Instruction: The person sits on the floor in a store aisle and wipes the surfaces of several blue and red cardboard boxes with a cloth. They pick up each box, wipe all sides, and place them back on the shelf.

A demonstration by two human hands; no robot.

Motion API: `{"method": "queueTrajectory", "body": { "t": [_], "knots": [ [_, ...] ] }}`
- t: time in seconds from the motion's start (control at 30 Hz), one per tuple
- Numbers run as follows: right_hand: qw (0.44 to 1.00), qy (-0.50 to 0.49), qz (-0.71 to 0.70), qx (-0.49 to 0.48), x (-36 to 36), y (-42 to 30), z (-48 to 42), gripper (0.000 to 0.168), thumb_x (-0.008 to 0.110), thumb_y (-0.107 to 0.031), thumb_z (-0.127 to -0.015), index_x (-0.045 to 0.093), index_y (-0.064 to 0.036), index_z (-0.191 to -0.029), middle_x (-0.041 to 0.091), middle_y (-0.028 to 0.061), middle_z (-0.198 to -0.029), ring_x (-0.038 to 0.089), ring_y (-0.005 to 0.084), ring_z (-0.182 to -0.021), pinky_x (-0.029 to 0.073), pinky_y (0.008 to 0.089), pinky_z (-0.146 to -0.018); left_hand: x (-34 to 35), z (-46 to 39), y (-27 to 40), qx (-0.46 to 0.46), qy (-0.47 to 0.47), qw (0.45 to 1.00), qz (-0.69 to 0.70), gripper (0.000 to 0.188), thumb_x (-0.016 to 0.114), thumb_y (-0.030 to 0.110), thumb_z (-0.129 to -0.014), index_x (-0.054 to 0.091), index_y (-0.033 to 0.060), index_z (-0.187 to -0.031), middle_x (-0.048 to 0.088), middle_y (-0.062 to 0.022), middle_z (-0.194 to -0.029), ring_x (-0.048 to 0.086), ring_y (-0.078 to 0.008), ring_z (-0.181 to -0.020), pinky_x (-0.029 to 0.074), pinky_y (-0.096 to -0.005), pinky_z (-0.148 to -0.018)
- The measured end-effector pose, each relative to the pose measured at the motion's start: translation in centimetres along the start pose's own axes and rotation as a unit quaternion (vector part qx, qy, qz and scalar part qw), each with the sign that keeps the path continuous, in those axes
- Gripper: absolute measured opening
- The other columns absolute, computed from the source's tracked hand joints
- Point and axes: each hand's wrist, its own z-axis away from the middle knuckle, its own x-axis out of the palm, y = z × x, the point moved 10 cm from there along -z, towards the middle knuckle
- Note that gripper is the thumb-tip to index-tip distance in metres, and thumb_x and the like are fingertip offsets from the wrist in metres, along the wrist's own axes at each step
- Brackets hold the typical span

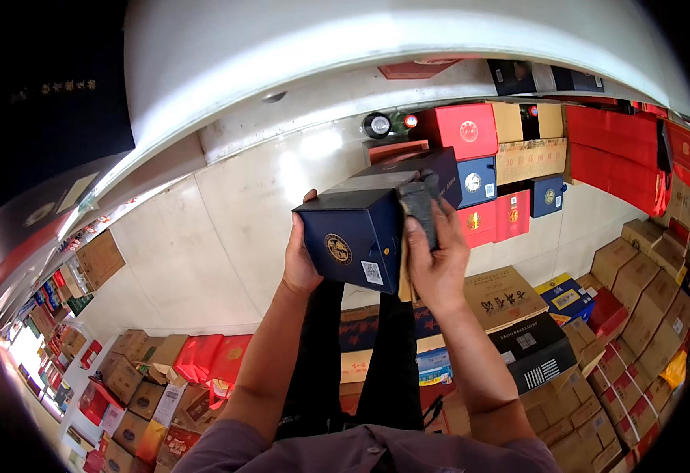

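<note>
A dark blue gift box (345, 227) is held up in front of me, its face bearing a round gold emblem and a printed code. Its left side rests in my left hand (302, 260), with the thumb on the near edge. My right hand (444, 254) grips a dark grey cloth (419, 207) against the box's right side. Below the cloth, a tan strip (405, 275) shows along that side; what it belongs to is unclear. Just beyond the held box is another dark box (448, 168), partly hidden behind it.
Red box (466, 131), blue box (477, 182) and bottles (376, 125) stand on pale floor tiles (227, 201) beneath a white overhanging surface (345, 29). Red bags (611, 154) lie at right. Stacked cartons (641, 278) and red bags (203, 355) flank my legs.
</note>
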Motion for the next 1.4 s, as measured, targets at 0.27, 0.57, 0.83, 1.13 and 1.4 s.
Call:
{"method": "queueTrajectory", "body": {
  "t": [0.27, 0.57, 0.83, 1.13, 1.4],
  "knots": [
    [0.979, -0.053, 0.039, -0.193, 0.6, -4.8, 1.6, 0.053, 0.074, -0.015, -0.074, 0.059, -0.004, -0.124, 0.05, 0.0227, -0.131, 0.057, 0.036, -0.101, 0.05, 0.0396, -0.083, -1.4, -0.1, 0.7, -0.02, -0.019, 1.0, 0.004, 0.055, 0.029, 0.049, -0.102, 0.029, 0.0172, -0.147, 0.045, -0.0137, -0.138, 0.047, -0.0284, -0.126, 0.04, -0.0428, -0.104],
    [0.971, -0.072, 0.028, -0.228, 4.4, -5.3, 1.4, 0.054, 0.077, -0.028, -0.067, 0.066, -0.018, -0.119, 0.053, 0.0115, -0.133, 0.05, 0.0316, -0.094, 0.046, 0.0365, -0.083, -2.3, -0.2, 0.3, -0.002, -0.004, 1.0, 0.021, 0.055, 0.03, 0.051, -0.101, 0.03, 0.0188, -0.146, 0.044, -0.0131, -0.139, 0.046, -0.0293, -0.126, 0.038, -0.0439, -0.106],
    [0.984, -0.025, 0.108, -0.139, 3.6, 5.0, -3.2, 0.043, 0.066, -0.028, -0.083, 0.062, -0.011, -0.123, 0.053, 0.0145, -0.132, 0.05, 0.0341, -0.095, 0.046, 0.0387, -0.085, -4.3, -0.3, 0.6, 0.001, 0.039, 0.999, -0.033, 0.06, 0.034, 0.055, -0.098, 0.034, 0.0155, -0.143, 0.043, -0.0123, -0.139, 0.043, -0.0299, -0.128, 0.039, -0.0446, -0.105],
    [0.989, -0.02, 0.147, -0.012, 3.1, 16.6, -8.6, 0.046, 0.047, -0.038, -0.096, 0.058, -0.003, -0.124, 0.056, 0.0214, -0.125, 0.051, 0.0398, -0.101, 0.043, 0.0435, -0.091, -4.5, -0.3, 0.4, 0.008, 0.052, 0.997, -0.049, 0.061, 0.033, 0.058, -0.097, 0.036, 0.0172, -0.143, 0.044, -0.0127, -0.138, 0.045, -0.0313, -0.126, 0.039, -0.047, -0.104],
    [0.985, 0.064, 0.151, 0.044, -0.2, 19.7, -8.2, 0.037, 0.051, -0.03, -0.096, 0.063, 0.002, -0.11, 0.062, 0.025, -0.104, 0.059, 0.0441, -0.093, 0.048, 0.0463, -0.082, -4.1, -0.2, 0.3, 0.01, 0.043, 0.998, -0.035, 0.06, 0.032, 0.054, -0.099, 0.033, 0.0147, -0.145, 0.041, -0.0139, -0.142, 0.043, -0.0319, -0.129, 0.036, -0.0455, -0.107]
  ]
}}
